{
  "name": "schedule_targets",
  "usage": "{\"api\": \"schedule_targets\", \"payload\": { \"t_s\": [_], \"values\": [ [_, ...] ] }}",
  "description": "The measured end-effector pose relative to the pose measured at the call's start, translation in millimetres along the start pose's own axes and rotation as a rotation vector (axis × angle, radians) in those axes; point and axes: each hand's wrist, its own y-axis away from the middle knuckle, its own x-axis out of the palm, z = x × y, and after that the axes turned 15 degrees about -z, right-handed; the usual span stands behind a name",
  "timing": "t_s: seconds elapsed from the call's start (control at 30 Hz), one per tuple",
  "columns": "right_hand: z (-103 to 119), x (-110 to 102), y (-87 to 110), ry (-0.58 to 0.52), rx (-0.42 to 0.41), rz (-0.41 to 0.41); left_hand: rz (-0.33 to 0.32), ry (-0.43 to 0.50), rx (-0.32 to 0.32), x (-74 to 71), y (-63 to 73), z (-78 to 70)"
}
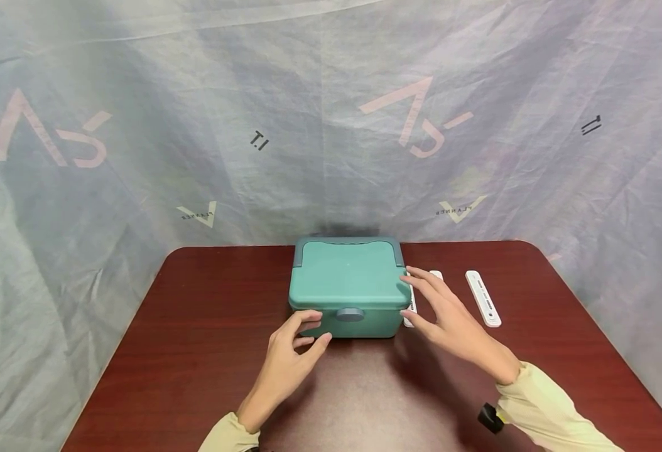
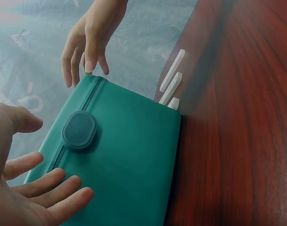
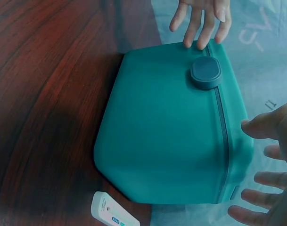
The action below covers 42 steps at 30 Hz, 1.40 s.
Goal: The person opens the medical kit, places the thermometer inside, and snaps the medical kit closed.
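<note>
A teal lidded box [image 1: 349, 276] sits at the back middle of the table, its lid down and a blue-grey oval latch [image 1: 350, 314] on its front. My left hand [image 1: 293, 351] is at the box's front left corner, fingers loosely spread and thumb apart. On the other side my right hand [image 1: 446, 314] reaches to the right edge of the lid, its fingers bent a little and parted. Neither hand grips the box. In the right wrist view, the right thumb [image 3: 258, 126] overlaps the lid's edge.
Flat white sticks with printed markings lie right of the box; one white stick [image 1: 482, 298] is apart, another white stick [image 1: 410, 307] is partly hidden beside the box. A grey printed cloth [image 1: 320, 125] hangs behind the dark red wooden table [image 1: 212, 326].
</note>
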Motion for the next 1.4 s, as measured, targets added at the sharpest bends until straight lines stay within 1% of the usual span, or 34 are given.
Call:
{"api": "schedule_targets", "payload": {
  "t_s": [0.17, 0.3, 0.4, 0.6, 0.8, 0.83, 0.93, 1.07, 1.13, 1.23, 1.4],
  "values": [
    [-2, 3, -1.6, 0.003, -0.006, 0.005, 0.004, 0.022, -0.008, 4.9, 0.2, -0.4],
    [-3, 6, -4.9, 0.005, -0.012, 0.005, -0.007, 0.048, -0.009, 8.6, 0.0, -0.8],
    [-4, 8, -7.7, 0.007, -0.018, 0.009, -0.015, 0.061, -0.022, 11.4, 0.1, -0.8],
    [-4, 12, -12.3, 0.022, -0.024, 0.026, -0.032, 0.056, -0.071, 16.9, 0.0, 1.2],
    [-2, 13, -15.6, 0.042, -0.041, 0.030, -0.072, 0.061, -0.111, 24.9, 1.1, 1.6],
    [-1, 13, -15.9, 0.043, -0.042, 0.030, -0.078, 0.065, -0.117, 26.3, 1.3, -0.1],
    [-1, 15, -16.1, 0.043, -0.052, 0.016, -0.088, 0.089, -0.136, 28.6, 1.4, -12.8],
    [-2, 20, -15.1, 0.036, -0.080, -0.031, -0.109, 0.105, -0.146, 30.1, 0.4, -30.0],
    [-1, 24, -14.5, 0.034, -0.086, -0.058, -0.128, 0.109, -0.150, 31.1, -0.4, -31.8],
    [0, 28, -13.2, 0.038, -0.085, -0.089, -0.152, 0.124, -0.154, 33.7, -1.3, -30.6],
    [-1, 30, -11.2, 0.045, -0.086, -0.119, -0.142, 0.152, -0.161, 38.7, -3.4, -30.4]
  ]
}}
